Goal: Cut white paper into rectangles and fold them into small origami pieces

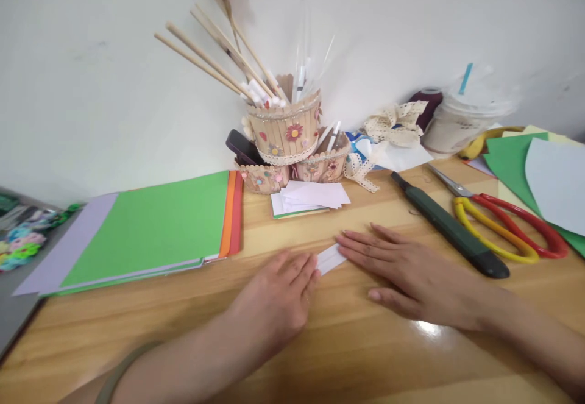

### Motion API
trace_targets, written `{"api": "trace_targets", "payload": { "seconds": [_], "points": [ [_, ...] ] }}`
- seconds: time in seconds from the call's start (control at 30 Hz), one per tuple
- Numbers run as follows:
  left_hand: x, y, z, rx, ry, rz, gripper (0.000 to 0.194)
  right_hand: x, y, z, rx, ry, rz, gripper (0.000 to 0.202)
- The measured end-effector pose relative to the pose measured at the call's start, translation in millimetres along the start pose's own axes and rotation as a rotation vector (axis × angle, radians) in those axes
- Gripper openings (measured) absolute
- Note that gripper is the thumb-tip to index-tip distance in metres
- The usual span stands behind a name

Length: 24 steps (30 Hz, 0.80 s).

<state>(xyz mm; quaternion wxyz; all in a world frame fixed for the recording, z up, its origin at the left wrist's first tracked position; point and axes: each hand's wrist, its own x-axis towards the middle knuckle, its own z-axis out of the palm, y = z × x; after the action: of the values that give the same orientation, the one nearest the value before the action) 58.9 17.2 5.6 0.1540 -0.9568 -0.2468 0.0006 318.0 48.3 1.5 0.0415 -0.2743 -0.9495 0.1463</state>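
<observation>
A small white strip of paper (331, 259) lies on the wooden table between my two hands, with faint crease lines along it. My left hand (283, 294) is closed, its bent fingers held together over the strip's left end. My right hand (402, 270) lies flat with fingers stretched out, the fingertips on the strip's right end and the thumb apart. Both ends of the strip are hidden under the fingers. Just behind sits a small stack of white paper pieces (315, 194), with a green edge beneath.
Coloured paper sheets (155, 224) lie at left. Decorated stick baskets (286, 130) holding sticks and pens stand against the wall. A green-handled cutter (450, 227) and scissors (498, 224) lie at right, near a lidded plastic cup (457, 120) and more paper (555, 178).
</observation>
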Motion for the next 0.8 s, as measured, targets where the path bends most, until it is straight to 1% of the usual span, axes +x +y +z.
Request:
{"api": "trace_targets", "payload": {
  "seconds": [0.07, 0.1, 0.17, 0.23, 0.3, 0.37, 0.5, 0.57, 0.63, 0.7, 0.8],
  "points": [
    [0.8, 0.1, -0.3, 0.004, 0.031, 0.007, 0.03, 0.8, 0.6, -1.3, -0.078, 0.053, -0.001, 0.052],
    [1.4, 0.7, -0.2, 0.01, 0.055, 0.012, 0.03, 2.2, -0.1, -1.4, -0.117, 0.1, -0.008, 0.047],
    [2.8, 2.8, 0.9, 0.019, 0.124, 0.018, 0.028, 6.5, -3.1, -0.5, -0.168, 0.211, -0.041, 0.037],
    [4.3, 5.2, 3.3, 0.003, 0.207, 0.005, 0.022, 11.4, -7.0, 1.4, -0.171, 0.299, -0.089, 0.03],
    [5.7, 7.1, 6.3, -0.046, 0.268, -0.016, 0.013, 15.2, -10.1, 3.5, -0.148, 0.33, -0.126, 0.023],
    [7.1, 8.2, 9.0, -0.102, 0.287, -0.049, 0.013, 17.1, -11.7, 5.1, -0.141, 0.327, -0.135, 0.019],
    [9.8, 7.9, 11.9, -0.188, 0.274, -0.157, 0.017, 17.5, -12.8, 5.8, -0.133, 0.305, -0.138, 0.02],
    [11.8, 6.3, 12.6, -0.264, 0.271, -0.218, 0.017, 18.1, -13.5, 6.4, -0.065, 0.307, -0.089, 0.021],
    [14.2, 3.6, 12.6, -0.379, 0.257, -0.289, 0.016, 19.5, -14.3, 8.0, 0.032, 0.319, -0.008, 0.022],
    [16.8, 0.3, 11.7, -0.508, 0.21, -0.37, 0.013, 21.4, -14.7, 10.1, 0.124, 0.326, 0.059, 0.023],
    [19.9, -4.4, 8.2, -0.665, 0.081, -0.503, 0.01, 24.8, -15.0, 13.4, 0.196, 0.323, 0.144, 0.02]
  ]
}}
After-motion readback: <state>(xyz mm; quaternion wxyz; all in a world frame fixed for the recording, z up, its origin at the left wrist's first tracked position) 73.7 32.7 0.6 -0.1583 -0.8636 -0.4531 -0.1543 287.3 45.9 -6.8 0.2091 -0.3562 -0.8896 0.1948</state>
